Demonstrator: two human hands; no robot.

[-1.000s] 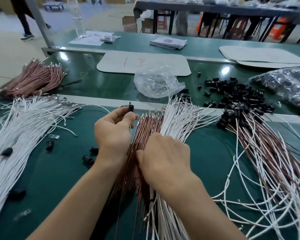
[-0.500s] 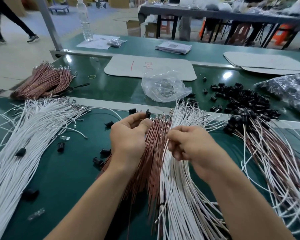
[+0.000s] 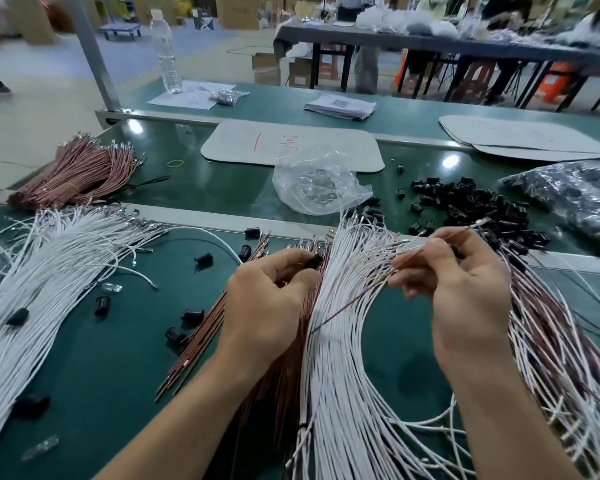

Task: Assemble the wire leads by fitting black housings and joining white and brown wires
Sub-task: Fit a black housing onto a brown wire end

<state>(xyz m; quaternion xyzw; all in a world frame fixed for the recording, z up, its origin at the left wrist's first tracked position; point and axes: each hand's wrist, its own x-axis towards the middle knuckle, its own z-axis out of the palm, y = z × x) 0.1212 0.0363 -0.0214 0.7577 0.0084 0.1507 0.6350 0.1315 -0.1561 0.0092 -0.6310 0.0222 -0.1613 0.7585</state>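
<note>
My left hand (image 3: 267,299) pinches a small black housing (image 3: 314,261) at its fingertips, above a bundle of brown wires (image 3: 201,337) lying on the green table (image 3: 125,368). My right hand (image 3: 461,285) pinches a single brown wire (image 3: 364,293) lifted over a fan of white wires (image 3: 340,358); the wire's metal terminal sticks out past my fingers to the upper right. A heap of loose black housings (image 3: 478,209) lies behind my right hand. Finished white and brown leads (image 3: 565,348) spread out at the right.
More white wires (image 3: 42,271) fan out at the left, with a tied brown bundle (image 3: 77,174) behind them. Several stray housings (image 3: 191,315) dot the table. A clear plastic bag (image 3: 321,183), a black bag (image 3: 575,195), a white board (image 3: 291,147) and a water bottle (image 3: 165,53) stand farther back.
My right hand has lifted off the wire bundles and moved right, drawing a single brown wire up with it. The left hand keeps the black housing and has lowered slightly.
</note>
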